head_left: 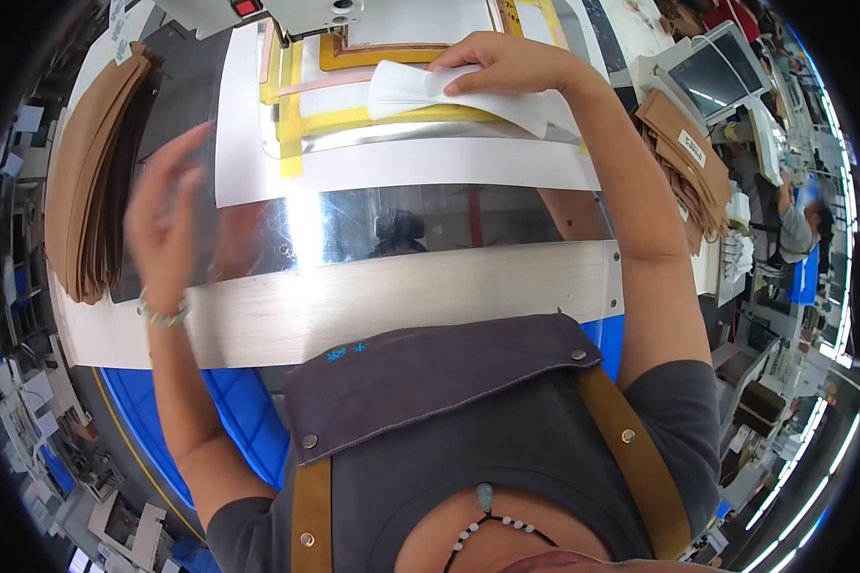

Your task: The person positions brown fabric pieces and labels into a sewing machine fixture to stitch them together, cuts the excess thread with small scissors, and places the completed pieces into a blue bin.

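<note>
My right hand (478, 69) pinches a folded white paper-like piece (401, 91) over a template marked with yellow tape (290, 143), on a white sheet (401, 167) under the machine head (287, 14). My left hand (167, 205) is raised near the left edge of the steel plate (344, 224), blurred, its fingers apart and holding nothing visible. It is beside a stack of brown paper pieces (86, 181).
A monitor (717, 72) and more brown paper pieces (683, 153) lie at the right. Blue bins (143, 411) sit below the bench's pale front board (420, 291). A seated co-worker (798, 229) is at the far right.
</note>
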{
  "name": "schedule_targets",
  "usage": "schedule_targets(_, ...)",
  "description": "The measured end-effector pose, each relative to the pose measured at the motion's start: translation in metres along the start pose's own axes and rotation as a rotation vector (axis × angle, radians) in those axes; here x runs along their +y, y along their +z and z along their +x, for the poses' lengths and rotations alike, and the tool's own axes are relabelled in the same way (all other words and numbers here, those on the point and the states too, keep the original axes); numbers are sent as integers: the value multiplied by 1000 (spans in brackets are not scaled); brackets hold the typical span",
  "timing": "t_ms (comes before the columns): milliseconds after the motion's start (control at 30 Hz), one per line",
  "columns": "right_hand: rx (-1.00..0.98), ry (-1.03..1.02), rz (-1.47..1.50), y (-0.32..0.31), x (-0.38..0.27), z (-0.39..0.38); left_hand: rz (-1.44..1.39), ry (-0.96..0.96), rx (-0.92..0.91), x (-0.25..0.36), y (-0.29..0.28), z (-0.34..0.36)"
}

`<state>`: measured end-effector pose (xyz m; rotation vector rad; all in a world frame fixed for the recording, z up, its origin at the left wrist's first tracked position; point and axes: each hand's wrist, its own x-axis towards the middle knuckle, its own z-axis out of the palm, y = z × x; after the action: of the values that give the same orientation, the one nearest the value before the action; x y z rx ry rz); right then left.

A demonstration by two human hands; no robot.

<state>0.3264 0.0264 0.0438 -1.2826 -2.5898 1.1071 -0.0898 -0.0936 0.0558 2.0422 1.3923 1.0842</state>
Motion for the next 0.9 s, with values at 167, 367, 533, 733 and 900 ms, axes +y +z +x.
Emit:
schedule_targets(167,64,-43,-13,15,-12,6,32,370,-272,15,110,54)
schedule_targets(367,373,-186,-293,45,-19,2,165,558,-163,0,151,80)
schedule_targets(533,575,-344,-356,52,-12,4,134,439,-180,-5,153,80)
schedule_targets(733,586,-275,-190,49,-13,5,65,334,-181,-5,150,78)
schedule_targets(900,585,-246,-243,54,-16,6,75,358,-180,-10,152,77)
